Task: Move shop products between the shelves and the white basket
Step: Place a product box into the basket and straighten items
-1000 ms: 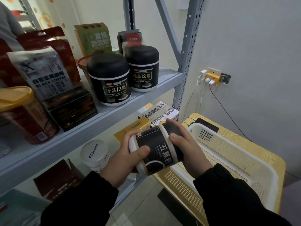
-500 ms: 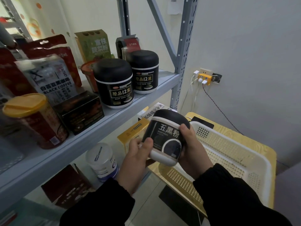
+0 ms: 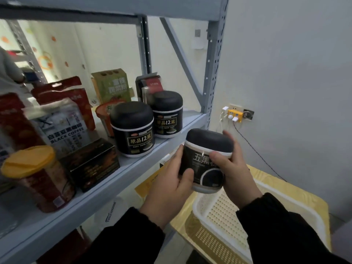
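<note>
A black jar with a dark domed lid and a white band (image 3: 204, 149) is upright in the air, just off the front right corner of the grey shelf (image 3: 133, 168). My left hand (image 3: 169, 189) grips its lower left side, thumb across the label. My right hand (image 3: 234, 168) grips its right side, fingers behind the lid and thumb on the front. The white basket (image 3: 266, 221) sits below on a yellow wooden table (image 3: 297, 191); what shows of its inside holds nothing.
Two similar black jars (image 3: 133, 128) (image 3: 167, 115) stand on the shelf, with a dark box (image 3: 93, 164), a yellow-lidded can (image 3: 38, 178), a coffee bag (image 3: 61, 128) and a green box (image 3: 112, 84). A grey upright post (image 3: 213, 73) and a wall socket (image 3: 235, 115) are at right.
Both hands have lifted the jar from above the basket up toward the shelf's front edge and set it upright. The view has tilted upward.
</note>
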